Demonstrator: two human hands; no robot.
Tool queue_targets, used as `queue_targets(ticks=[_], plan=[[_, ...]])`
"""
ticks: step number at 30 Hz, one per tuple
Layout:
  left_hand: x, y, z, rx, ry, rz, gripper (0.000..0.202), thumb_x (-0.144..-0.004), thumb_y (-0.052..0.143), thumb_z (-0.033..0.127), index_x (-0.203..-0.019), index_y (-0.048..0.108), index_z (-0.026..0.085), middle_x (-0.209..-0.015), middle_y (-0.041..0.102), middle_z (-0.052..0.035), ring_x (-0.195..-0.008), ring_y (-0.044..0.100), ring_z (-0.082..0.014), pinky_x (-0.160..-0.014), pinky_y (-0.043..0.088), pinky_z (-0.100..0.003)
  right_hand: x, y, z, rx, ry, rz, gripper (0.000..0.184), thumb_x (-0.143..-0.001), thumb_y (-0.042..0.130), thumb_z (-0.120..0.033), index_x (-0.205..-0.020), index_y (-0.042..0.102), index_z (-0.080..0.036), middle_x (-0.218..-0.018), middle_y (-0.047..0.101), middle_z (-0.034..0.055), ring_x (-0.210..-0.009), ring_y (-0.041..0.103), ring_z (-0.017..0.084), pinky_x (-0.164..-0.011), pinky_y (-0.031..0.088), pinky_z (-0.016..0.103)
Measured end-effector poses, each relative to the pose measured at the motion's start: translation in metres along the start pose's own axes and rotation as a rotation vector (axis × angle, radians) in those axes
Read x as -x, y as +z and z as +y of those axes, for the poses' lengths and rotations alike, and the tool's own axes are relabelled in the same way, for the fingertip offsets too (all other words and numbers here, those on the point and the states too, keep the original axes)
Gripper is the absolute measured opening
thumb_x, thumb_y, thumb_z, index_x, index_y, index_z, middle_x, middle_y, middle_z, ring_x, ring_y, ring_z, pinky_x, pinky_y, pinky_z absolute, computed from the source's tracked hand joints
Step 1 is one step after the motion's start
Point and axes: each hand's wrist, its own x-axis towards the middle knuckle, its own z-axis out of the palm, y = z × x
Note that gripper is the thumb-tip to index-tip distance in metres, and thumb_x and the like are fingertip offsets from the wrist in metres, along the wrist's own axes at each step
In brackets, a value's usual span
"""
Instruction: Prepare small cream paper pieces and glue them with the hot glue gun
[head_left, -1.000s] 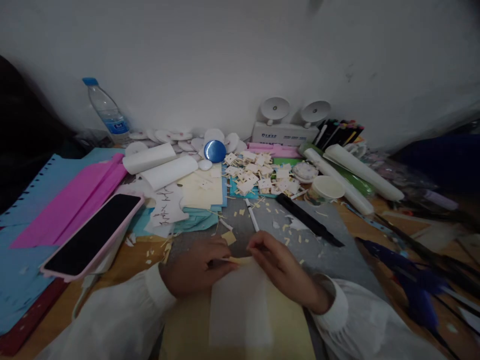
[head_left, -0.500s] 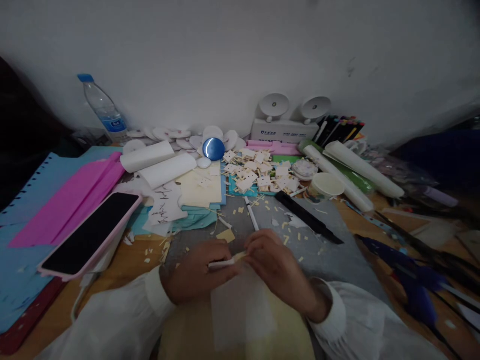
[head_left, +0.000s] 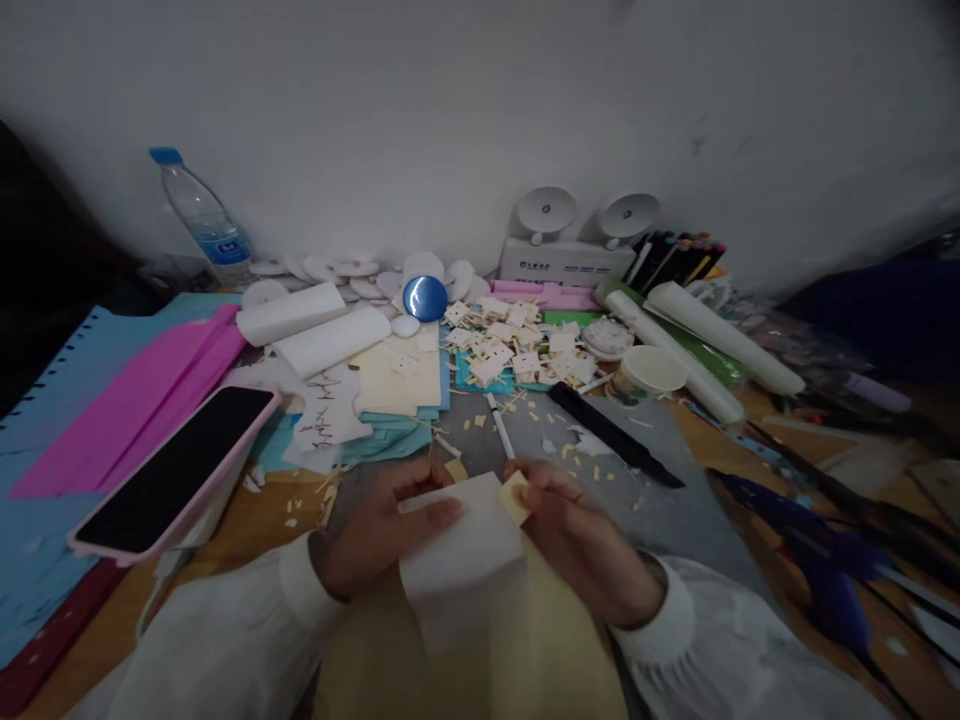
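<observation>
Left hand (head_left: 382,525): grasping white paper (head_left: 461,545), thumb flat on top near the upper left, fingers mostly hidden behind. Right hand (head_left: 585,535): pinching a small yellow slip (head_left: 515,498) by its right side. Slip sits at the paper's upper right corner; touching or just apart, cannot tell. Paper tilted, above a yellow sheet (head_left: 570,650); lower part blurred, fold or second layer unclear.

Handling, as judged: paper light, thin, limp; likely to droop at the free lower end, crease under a hard thumb, tear at an edge if tugged. Best held by a margin, thumb over, fingers spread beneath. Slip looks a little stiffer, probably card; small, easily dropped or bent. Take it by one edge, fingertips only, face left free. Neither looks slippery. Loose scraps (head_left: 596,470) on the grey mat (head_left: 630,520) beyond: a dropped slip could get lost among them.
</observation>
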Motion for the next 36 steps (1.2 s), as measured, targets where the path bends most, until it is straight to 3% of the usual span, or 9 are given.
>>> queue_targets(ticks=[3, 7, 13, 17, 20, 24, 28, 32, 36], plan=[[0.0, 0.001, -0.005, 0.147, 0.014, 0.004, 0.03, -0.072, 0.073, 0.032, -0.068, 0.047, 0.017, -0.07, 0.06, 0.0036, -0.055, 0.047, -0.0074, -0.048, 0.033, -0.016, 0.0, 0.0, 0.01, 0.084, 0.004, 0.011, 0.019, -0.069, 0.078, -0.028, -0.068, 0.061, -0.02, -0.095, 0.055, -0.0009, -0.082, 0.051, 0.012, -0.071, 0.039, 0.023], [0.002, 0.004, -0.006, 0.361, -0.006, -0.064, 0.035, -0.068, 0.077, 0.025, -0.067, 0.042, 0.017, -0.092, 0.069, -0.003, -0.06, 0.056, -0.0089, -0.05, 0.037, -0.017, -0.004, -0.004, 0.017, 0.225, -0.104, 0.031, 0.019, -0.073, 0.076, -0.028, -0.069, 0.06, -0.02, -0.089, 0.055, -0.0026, -0.08, 0.051, 0.01, -0.07, 0.038, 0.021], [0.002, 0.012, -0.003, 0.577, -0.041, -0.129, 0.034, -0.071, 0.075, 0.031, -0.069, 0.044, 0.017, -0.084, 0.067, -0.0021, -0.064, 0.059, -0.0106, -0.054, 0.041, -0.019, -0.002, -0.001, 0.021, 0.345, -0.167, 0.049, 0.023, -0.074, 0.074, -0.032, -0.074, 0.055, -0.02, -0.084, 0.053, -0.0032, -0.075, 0.05, 0.01, -0.065, 0.039, 0.021], [0.0, 0.013, -0.005, 0.437, -0.006, -0.031, 0.039, -0.062, 0.081, 0.016, -0.068, 0.042, 0.017, -0.077, 0.063, 0.0041, -0.066, 0.057, -0.0074, -0.06, 0.042, -0.018, 0.0, 0.005, 0.022, 0.419, -0.172, 0.045, 0.029, -0.071, 0.076, -0.034, -0.083, 0.052, -0.022, -0.082, 0.051, -0.0032, -0.073, 0.05, 0.011, -0.063, 0.04, 0.021], [-0.003, 0.01, -0.008, 0.331, 0.029, -0.007, 0.038, -0.066, 0.079, 0.018, -0.067, 0.041, 0.017, -0.071, 0.058, 0.0063, -0.059, 0.052, -0.0057, -0.055, 0.04, -0.017, 0.0, 0.004, 0.017, 0.486, -0.157, -0.009, 0.031, -0.073, 0.074, -0.04, -0.086, 0.052, -0.022, -0.082, 0.051, -0.0023, -0.074, 0.051, 0.012, -0.062, 0.041, 0.022], [-0.007, 0.002, -0.009, 0.309, 0.04, 0.034, 0.04, -0.065, 0.079, 0.018, -0.069, 0.039, 0.018, -0.075, 0.058, 0.0063, -0.061, 0.053, -0.0057, -0.056, 0.041, -0.018, -0.003, -0.001, 0.002, 0.585, 0.048, -0.132, 0.035, -0.076, 0.067, -0.051, -0.083, 0.056, -0.019, -0.069, 0.052, -0.0038, -0.058, 0.047, 0.009, -0.05, 0.036, 0.02], [-0.008, -0.001, -0.01, 0.28, 0.046, 0.019, 0.041, -0.064, 0.079, 0.016, -0.071, 0.039, 0.018, -0.077, 0.057, 0.0056, -0.062, 0.053, -0.0061, -0.057, 0.041, -0.018, -0.006, -0.006, -0.003, 0.543, 0.188, -0.198, 0.04, -0.081, 0.057, -0.057, -0.082, 0.055, -0.017, -0.055, 0.052, -0.0059, -0.038, 0.044, 0.007, -0.036, 0.031, 0.018], [-0.005, 0.003, -0.007, 0.168, 0.044, -0.015, 0.038, -0.065, 0.078, 0.017, -0.073, 0.041, 0.018, -0.08, 0.058, 0.0036, -0.066, 0.054, -0.0075, -0.06, 0.042, -0.019, -0.005, -0.005, 0.002, 0.628, 0.175, -0.214, 0.041, -0.082, 0.056, -0.058, -0.072, 0.052, -0.018, -0.042, 0.045, -0.0084, -0.031, 0.038, 0.005, -0.032, 0.026, 0.017], [-0.004, 0.006, -0.003, 0.123, 0.044, -0.002, 0.036, -0.064, 0.078, 0.022, -0.077, 0.045, 0.018, -0.086, 0.058, 0.002, -0.077, 0.057, -0.012, -0.068, 0.045, -0.023, -0.006, -0.004, 0.006, 0.676, 0.127, -0.191, 0.042, -0.077, 0.062, -0.058, -0.072, 0.054, -0.017, -0.051, 0.047, -0.0075, -0.036, 0.042, 0.004, -0.034, 0.032, 0.017]])
